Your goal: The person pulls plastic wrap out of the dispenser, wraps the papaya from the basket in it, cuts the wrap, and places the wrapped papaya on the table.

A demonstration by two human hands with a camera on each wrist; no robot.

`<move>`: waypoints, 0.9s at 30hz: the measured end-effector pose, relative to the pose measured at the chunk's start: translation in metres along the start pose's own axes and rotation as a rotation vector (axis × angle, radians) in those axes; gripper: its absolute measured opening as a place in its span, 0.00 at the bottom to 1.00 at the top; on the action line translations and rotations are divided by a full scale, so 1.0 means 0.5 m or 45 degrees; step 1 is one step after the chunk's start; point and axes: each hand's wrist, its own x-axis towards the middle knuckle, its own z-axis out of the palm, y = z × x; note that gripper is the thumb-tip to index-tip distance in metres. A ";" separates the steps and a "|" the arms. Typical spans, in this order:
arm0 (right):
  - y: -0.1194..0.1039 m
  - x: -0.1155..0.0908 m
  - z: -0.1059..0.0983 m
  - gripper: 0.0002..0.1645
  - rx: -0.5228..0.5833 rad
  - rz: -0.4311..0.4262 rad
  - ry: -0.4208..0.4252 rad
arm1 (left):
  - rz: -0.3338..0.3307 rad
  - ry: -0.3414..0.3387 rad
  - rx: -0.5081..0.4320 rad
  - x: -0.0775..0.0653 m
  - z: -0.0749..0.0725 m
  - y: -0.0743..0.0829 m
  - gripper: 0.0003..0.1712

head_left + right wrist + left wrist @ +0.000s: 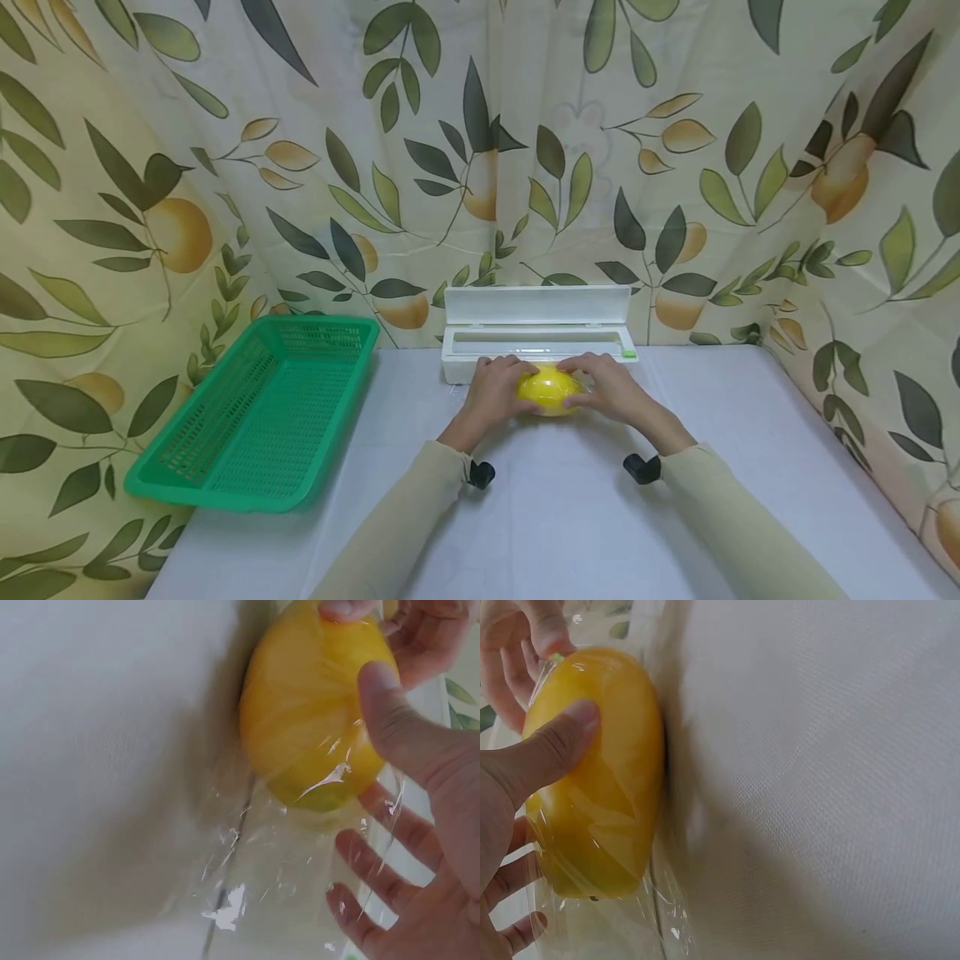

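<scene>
A smooth yellow mango-like fruit (549, 393), greenish at one end, lies on the white cloth under clear cling film (292, 859). My left hand (495, 388) holds its left side, thumb pressed on the near face and fingers round behind. From the right, my right hand (611, 388) grips it the same way, its thumb over the film. Loose, wrinkled film spreads past both ends of the fruit in the wrist views and overlaps the lower fingers. Right behind the hands stands a white cling film dispenser (459, 368) with its lid (537, 306) raised.
A green slotted plastic basket (251, 433) sits at the left of the table (558, 517). The dispenser has a small green piece (629, 353) at its right front corner. A leaf-and-fruit patterned curtain (525, 100) encloses the back and sides.
</scene>
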 end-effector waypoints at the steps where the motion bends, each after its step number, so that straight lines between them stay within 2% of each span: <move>1: 0.001 -0.003 -0.004 0.37 0.003 -0.010 0.003 | -0.002 -0.003 -0.001 0.000 -0.001 0.002 0.37; 5: 0.012 -0.019 -0.024 0.31 0.034 -0.028 0.079 | -0.010 -0.022 -0.003 0.003 -0.005 0.006 0.37; 11: 0.054 -0.034 -0.045 0.10 -0.059 -0.032 0.400 | -0.008 -0.069 0.016 0.006 -0.011 0.011 0.39; 14: 0.081 -0.036 -0.048 0.08 -0.090 -0.019 0.495 | 0.016 -0.085 0.034 0.005 -0.010 0.011 0.39; 21: 0.135 -0.033 -0.052 0.22 -0.071 0.078 0.451 | 0.058 -0.067 0.059 0.002 -0.006 0.006 0.40; 27: 0.166 -0.033 -0.054 0.26 -0.021 0.170 0.393 | 0.085 -0.035 0.097 0.002 -0.004 0.004 0.41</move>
